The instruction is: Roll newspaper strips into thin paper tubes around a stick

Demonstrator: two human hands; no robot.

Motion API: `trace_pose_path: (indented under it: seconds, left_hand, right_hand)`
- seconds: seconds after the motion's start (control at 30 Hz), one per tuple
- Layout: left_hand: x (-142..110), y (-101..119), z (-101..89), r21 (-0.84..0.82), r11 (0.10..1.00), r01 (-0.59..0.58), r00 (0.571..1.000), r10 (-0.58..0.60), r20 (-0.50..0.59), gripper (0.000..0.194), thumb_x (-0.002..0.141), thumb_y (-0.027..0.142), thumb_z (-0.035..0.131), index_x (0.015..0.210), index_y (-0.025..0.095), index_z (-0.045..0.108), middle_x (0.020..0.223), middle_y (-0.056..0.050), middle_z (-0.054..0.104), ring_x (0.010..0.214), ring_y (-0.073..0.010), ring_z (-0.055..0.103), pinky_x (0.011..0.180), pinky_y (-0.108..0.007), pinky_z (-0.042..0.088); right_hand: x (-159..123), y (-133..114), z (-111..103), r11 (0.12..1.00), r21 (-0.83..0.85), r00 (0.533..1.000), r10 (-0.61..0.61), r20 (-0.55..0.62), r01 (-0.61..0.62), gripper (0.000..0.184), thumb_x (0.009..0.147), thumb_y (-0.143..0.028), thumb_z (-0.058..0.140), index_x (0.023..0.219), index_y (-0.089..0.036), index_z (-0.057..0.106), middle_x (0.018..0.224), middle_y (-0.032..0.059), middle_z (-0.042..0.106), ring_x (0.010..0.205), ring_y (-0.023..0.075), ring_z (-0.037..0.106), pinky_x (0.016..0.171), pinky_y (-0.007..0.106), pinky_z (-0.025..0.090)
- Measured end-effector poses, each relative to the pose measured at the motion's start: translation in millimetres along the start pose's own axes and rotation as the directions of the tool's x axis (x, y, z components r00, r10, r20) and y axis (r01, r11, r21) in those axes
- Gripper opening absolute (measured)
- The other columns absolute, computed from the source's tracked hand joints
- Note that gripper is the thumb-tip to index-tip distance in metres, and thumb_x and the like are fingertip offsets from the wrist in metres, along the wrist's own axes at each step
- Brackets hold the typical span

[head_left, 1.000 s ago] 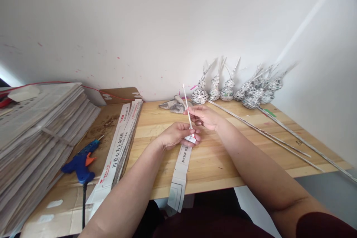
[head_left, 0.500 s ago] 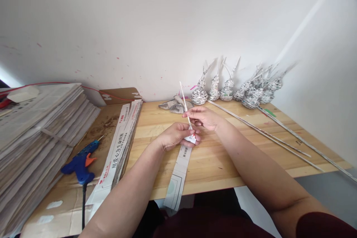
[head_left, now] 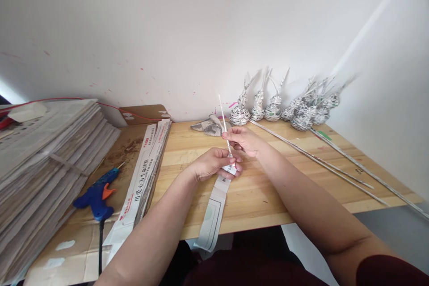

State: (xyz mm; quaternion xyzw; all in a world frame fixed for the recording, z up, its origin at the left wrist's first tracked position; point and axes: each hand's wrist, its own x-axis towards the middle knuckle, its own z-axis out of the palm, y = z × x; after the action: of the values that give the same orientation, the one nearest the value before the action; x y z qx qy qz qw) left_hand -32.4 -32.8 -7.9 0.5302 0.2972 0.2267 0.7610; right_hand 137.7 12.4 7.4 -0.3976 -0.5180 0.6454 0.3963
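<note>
A printed paper strip [head_left: 211,221] runs from my hands down over the table's front edge. Its upper end is wound into a thin, slanting paper tube [head_left: 222,114]. My left hand [head_left: 217,164] is closed on the strip where it meets the tube, with the thumb on top and fingers beneath. My right hand [head_left: 243,140] pinches the tube's shaft between thumb and fingertips, a little higher up. Behind the tube lies a crumpled grey cloth glove [head_left: 212,126].
Several woven paper gourd shapes [head_left: 239,115] stand along the wall. Long paper rods [head_left: 311,156] lie at the right. At the left are a blue glue gun [head_left: 97,196], a pile of cut newspaper strips [head_left: 142,172] and a tall newspaper stack [head_left: 50,165] on cardboard [head_left: 47,246].
The tube has lengthened slightly and its tip sits higher. The loose strip has drawn up towards my hands, leaving less hanging over the edge. Both hands stay in nearly the same place.
</note>
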Motion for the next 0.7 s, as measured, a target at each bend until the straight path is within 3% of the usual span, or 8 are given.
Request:
trace_pose_path:
  seconds: [0.17, 0.37, 0.57, 0.7]
  left_hand:
    - [-0.3, 1.2, -0.9, -0.004, 1.000, 0.001, 1.000, -0.002, -0.020, 0.041, 0.074, 0.041, 0.072, 0.103, 0.012, 0.067, 0.098, -0.016, 0.069, 0.084, -0.0220, 0.068, 0.073, -0.035, 0.054]
    - [0.3, 0.5, -0.1, -0.021, 1.000, -0.001, 1.000, 0.001, -0.007, 0.042, 0.073, 0.041, 0.073, 0.102, 0.011, 0.067, 0.100, -0.018, 0.069, 0.085, -0.0225, 0.067, 0.073, -0.036, 0.053]
    - [-0.6, 1.7, -0.3, -0.021, 1.000, 0.001, 1.000, -0.001, -0.029, 0.043, 0.072, 0.041, 0.074, 0.103, 0.012, 0.066, 0.101, -0.018, 0.069, 0.086, -0.0237, 0.067, 0.074, -0.036, 0.053]
    - [-0.4, 1.2, -0.5, -0.021, 1.000, -0.002, 1.000, 0.002, -0.016, 0.043, 0.073, 0.041, 0.073, 0.104, 0.012, 0.066, 0.100, -0.018, 0.069, 0.086, -0.0232, 0.067, 0.074, -0.036, 0.053]
  right_hand:
    - [-1.9, -1.8, -2.0, 0.998, -0.042, 0.984, 0.054, 0.169, -0.047, 0.039, 0.070, -0.047, 0.074, 0.088, -0.013, 0.070, 0.055, -0.0031, 0.048, 0.050, 0.0067, 0.043, 0.038, 0.018, 0.022]
    - [0.9, 1.5, 2.6, 1.000, 0.014, 1.000, 0.026, 0.003, -0.026, 0.034, 0.061, -0.042, 0.082, 0.069, -0.015, 0.064, 0.052, -0.0062, 0.043, 0.044, 0.0040, 0.034, 0.036, 0.018, 0.017]
    - [-2.2, -0.9, -0.8, 0.997, -0.042, 0.979, 0.070, 0.190, -0.063, 0.038, 0.070, -0.047, 0.074, 0.087, -0.013, 0.070, 0.054, -0.0032, 0.050, 0.046, 0.0057, 0.041, 0.038, 0.018, 0.023]
    - [-0.5, -0.7, 2.8, 0.999, 0.006, 0.999, 0.043, 0.027, -0.043, 0.033, 0.062, -0.041, 0.081, 0.072, -0.014, 0.066, 0.053, -0.0050, 0.046, 0.045, 0.0040, 0.036, 0.036, 0.018, 0.018]
